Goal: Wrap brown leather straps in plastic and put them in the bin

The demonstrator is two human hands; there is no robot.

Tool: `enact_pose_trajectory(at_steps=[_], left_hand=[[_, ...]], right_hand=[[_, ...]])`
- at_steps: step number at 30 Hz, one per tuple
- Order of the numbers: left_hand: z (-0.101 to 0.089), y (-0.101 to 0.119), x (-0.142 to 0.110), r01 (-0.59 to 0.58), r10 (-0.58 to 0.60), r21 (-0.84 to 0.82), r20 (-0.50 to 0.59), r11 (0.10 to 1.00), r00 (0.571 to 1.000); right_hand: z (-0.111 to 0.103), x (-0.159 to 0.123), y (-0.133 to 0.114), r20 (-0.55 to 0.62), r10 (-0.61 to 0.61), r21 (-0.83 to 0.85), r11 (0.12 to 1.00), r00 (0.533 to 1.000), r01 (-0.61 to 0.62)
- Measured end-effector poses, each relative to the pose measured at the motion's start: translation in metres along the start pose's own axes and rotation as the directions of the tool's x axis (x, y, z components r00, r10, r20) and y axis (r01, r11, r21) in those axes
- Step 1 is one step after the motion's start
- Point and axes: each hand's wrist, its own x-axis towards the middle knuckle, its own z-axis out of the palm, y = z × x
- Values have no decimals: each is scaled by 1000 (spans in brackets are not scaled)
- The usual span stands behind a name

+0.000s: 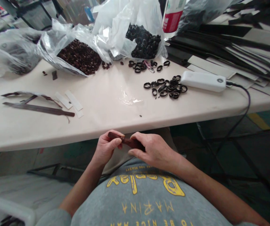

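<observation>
Just off the table's front edge, a dark brown leather strap [132, 143] is held between both hands, close to my body. My left hand [107, 146] pinches its left end between thumb and fingers. Around the other end, my right hand [152, 149] is closed, its palm hiding part of the strap. More brown straps [38, 108] lie on the left of the table, beside two pale strips [68, 100]. A tiny dark piece [140, 116] rests on the tabletop straight ahead of my hands.
Black loops [170, 87] are heaped right of centre, by a white device [203, 81] with a cable. Plastic bags at the back hold brown pieces [79, 56] and black loops [143, 40]. Stacked black and white strips [229, 53] fill the right side of the table [97, 106].
</observation>
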Motion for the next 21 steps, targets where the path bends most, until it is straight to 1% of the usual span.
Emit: enact_pose_trajectory(at_steps=[3,5,9,12,14,17,21], left_hand=[[-2,2,1,6,-6,-32,-8,999,1000],[-2,1,1,8,-9,-45,-7,999,1000],[-1,-1,0,-3,3,-14,-41,1000,999],[-1,-3,-1,-21,22,22,-78,1000,997],[-1,-3,-1,-25,26,14,-91,1000,995],[1,-2,-2,-15,15,-4,-89,1000,996],[2,-1,0,7,-5,17,-72,1000,997]], right_hand=[[0,-2,3,-7,26,22,999,1000,-26],[2,-3,4,-13,27,6,1000,1000,-27],[7,-2,5,-38,16,-130,991,999,-21],[10,-1,6,-17,-8,-191,982,1000,5],[12,0,7,5,-12,-206,978,1000,13],[13,0,7,22,-28,-209,977,999,32],[15,0,11,8,-51,-240,969,999,51]])
